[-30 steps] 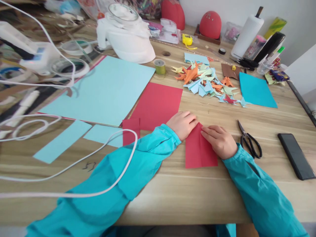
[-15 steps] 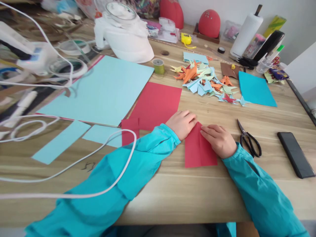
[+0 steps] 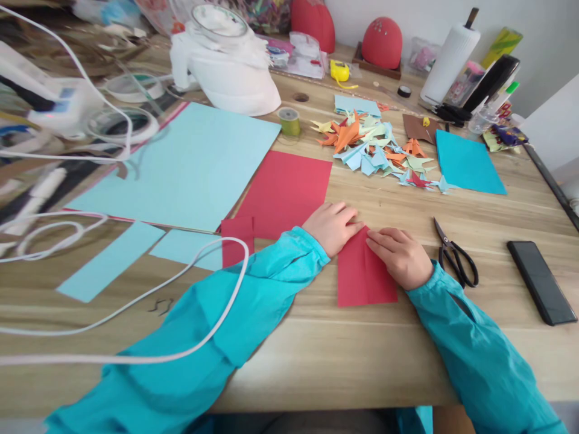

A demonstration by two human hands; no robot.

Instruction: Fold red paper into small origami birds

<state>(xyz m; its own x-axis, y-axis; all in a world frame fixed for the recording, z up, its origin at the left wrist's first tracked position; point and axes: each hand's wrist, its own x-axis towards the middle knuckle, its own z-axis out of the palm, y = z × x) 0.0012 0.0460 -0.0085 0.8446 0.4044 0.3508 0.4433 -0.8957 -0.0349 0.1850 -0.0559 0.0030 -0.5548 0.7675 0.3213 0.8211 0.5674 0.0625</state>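
Observation:
A red sheet of paper (image 3: 364, 277) lies in front of me with a lengthwise crease down its middle and its top corners folded in toward a point. My left hand (image 3: 331, 228) is at the upper left edge of this paper, its fingers pressed together by the tip. My right hand (image 3: 400, 254) presses its closed fingers on the upper right fold. The fingers of both hands hide part of the folded top. Beyond my left hand lies a larger red sheet (image 3: 289, 187), and a small red piece (image 3: 237, 241) is partly under a white cable (image 3: 235, 283).
Black-handled scissors (image 3: 455, 256) and a phone (image 3: 540, 282) are to the right. Many folded paper cranes (image 3: 362, 141) lie farther back, beside a blue paper stack (image 3: 470, 163). Big light-blue sheets (image 3: 190, 163) and a thread spool (image 3: 289, 122) are at left.
My left fingertips have slid slightly right along the top of the red paper. My right hand stays in place.

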